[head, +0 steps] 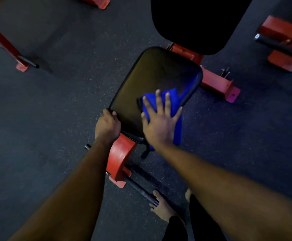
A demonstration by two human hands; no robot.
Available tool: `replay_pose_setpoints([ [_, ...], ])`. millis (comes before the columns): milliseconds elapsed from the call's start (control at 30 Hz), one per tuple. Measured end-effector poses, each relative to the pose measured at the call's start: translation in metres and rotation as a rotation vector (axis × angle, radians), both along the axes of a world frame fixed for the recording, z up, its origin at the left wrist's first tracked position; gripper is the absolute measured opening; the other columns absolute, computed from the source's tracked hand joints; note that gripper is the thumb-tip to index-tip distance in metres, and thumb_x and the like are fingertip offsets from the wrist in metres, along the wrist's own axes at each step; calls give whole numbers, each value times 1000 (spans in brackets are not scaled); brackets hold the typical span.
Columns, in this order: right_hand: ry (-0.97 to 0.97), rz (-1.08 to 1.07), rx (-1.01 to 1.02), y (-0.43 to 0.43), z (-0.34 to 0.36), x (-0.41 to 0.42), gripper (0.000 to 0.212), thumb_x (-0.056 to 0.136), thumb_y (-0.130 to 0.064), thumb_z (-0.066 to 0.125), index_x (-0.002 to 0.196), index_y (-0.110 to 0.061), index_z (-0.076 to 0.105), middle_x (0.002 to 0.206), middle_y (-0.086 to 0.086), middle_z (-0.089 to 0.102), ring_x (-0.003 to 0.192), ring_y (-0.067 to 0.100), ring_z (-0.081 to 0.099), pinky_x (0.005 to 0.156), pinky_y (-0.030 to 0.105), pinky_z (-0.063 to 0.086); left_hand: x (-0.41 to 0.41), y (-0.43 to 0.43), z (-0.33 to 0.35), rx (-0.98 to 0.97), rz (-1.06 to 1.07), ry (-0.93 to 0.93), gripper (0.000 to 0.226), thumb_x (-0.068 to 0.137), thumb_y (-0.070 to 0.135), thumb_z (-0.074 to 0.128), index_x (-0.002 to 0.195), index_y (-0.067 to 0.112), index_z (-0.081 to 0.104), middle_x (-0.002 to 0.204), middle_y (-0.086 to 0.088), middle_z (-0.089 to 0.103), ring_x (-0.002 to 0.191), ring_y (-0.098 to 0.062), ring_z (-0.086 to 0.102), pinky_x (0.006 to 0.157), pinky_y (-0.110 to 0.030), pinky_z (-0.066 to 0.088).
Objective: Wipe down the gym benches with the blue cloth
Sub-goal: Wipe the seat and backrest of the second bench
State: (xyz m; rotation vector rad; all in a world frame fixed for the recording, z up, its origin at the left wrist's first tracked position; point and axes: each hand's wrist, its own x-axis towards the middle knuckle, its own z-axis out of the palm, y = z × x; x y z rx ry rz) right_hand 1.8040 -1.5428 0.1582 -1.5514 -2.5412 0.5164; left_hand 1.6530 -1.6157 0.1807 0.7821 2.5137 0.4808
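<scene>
**Desk:** Where is the blue cloth sitting right now?

**Me:** I'm seeing the blue cloth (172,100) lying on the near right part of the black seat pad (150,75) of the gym bench. One end is hanging over the pad's right edge, down past the wrist. The right hand (161,122) is pressing flat on top of it.

**Desk:** And how are the fingers looking?

**Me:** On the right, the fingers (158,100) are lying straight and spread wide across the cloth, pointing away from me. The left hand (107,126) is gripping the near left corner of the seat pad, its fingers curling over the rim.

**Desk:** What else are you picking up around the bench?

**Me:** The back pad (194,23) is sitting just beyond the seat pad. The red frame (119,159) is curving down from under the near end to the dark speckled floor (54,110), where a black bar (141,188) is running across its foot. A bare foot (162,209) is standing just beside the bar's right tip. A second bench (28,32) is standing off to the left, well apart, and it's looking blurred to me.
</scene>
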Motion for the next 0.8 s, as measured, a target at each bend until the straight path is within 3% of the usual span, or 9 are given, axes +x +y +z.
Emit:
replay_pose_setpoints([
  [133,17,37,-11,-27,-5,-6,55,97,-49,40,151,-41,33,167,-2,9,153,26,1,113,70,8,-4,7,-4,33,33,98,30,106,31,32,104,3,43,106,-37,59,96,-52,57,69,-41,33],
  [267,-37,38,54,25,-10,-2,54,99,-51,35,152,-42,30,166,2,13,153,30,7,114,67,12,-5,19,-12,40,62,168,31,105,43,28,97,14,36,107,-32,60,95,-49,58,72,-46,39],
  [433,-87,-19,103,112,-11,10,55,98,-51,36,152,-41,29,166,3,16,152,32,8,117,65,7,-2,41,-19,140,144,118,46,105,46,23,109,7,47,114,-25,60,101,-43,57,74,-40,36],
  [800,-189,251,225,196,-13,16,58,100,-54,29,155,-42,20,163,1,24,150,30,20,117,57,23,3,49,-35,133,221,203,46,104,42,22,109,9,53,109,-16,59,98,-36,55,73,-41,37],
])
